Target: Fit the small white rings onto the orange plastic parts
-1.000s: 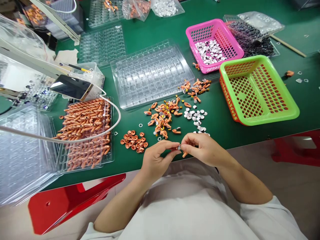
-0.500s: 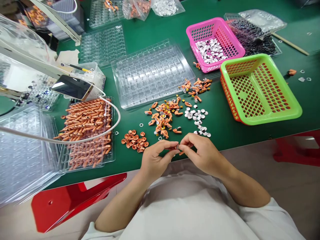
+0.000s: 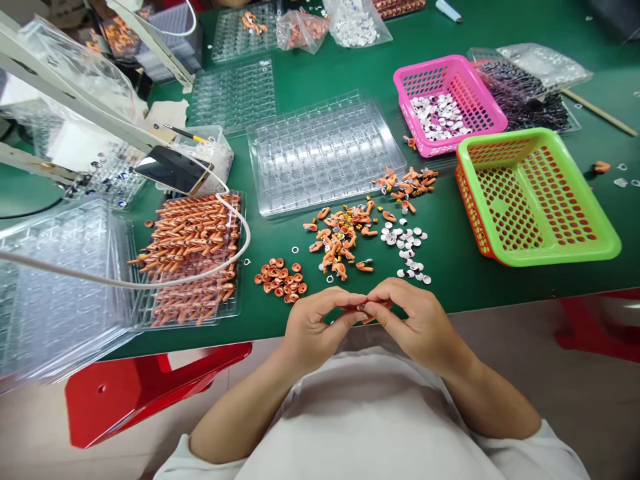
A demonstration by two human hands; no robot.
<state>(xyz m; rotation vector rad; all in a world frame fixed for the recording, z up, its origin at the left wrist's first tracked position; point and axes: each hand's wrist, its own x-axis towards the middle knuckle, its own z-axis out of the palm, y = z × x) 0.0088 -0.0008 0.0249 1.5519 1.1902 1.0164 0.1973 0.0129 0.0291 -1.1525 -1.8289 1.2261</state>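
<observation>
My left hand (image 3: pixel 320 327) and my right hand (image 3: pixel 413 320) meet at the table's front edge, thumb and forefinger of each pinched together. Between the fingertips is a small orange part (image 3: pixel 369 319), mostly hidden; both hands touch it. Just beyond them lies a pile of orange parts with yellow and clear bits (image 3: pixel 343 233). White and black discs (image 3: pixel 407 250) are scattered to its right. Orange round caps (image 3: pixel 281 280) form a heap on the left. A second group of orange parts (image 3: pixel 411 187) sits farther back.
A clear tray (image 3: pixel 325 157) lies mid-table. On the right stand a pink basket (image 3: pixel 453 65) with discs and a green basket (image 3: pixel 537 250). Trayed orange pieces (image 3: pixel 193 240), a phone (image 3: pixel 175 170) and a white cable (image 3: pixel 247 230) are left. A red stool (image 3: pixel 115 400) shows below.
The camera view has shifted, so the table items appear farther right and mostly lower. Both hands keep their pinch, with the fingertips now closer together over the small part.
</observation>
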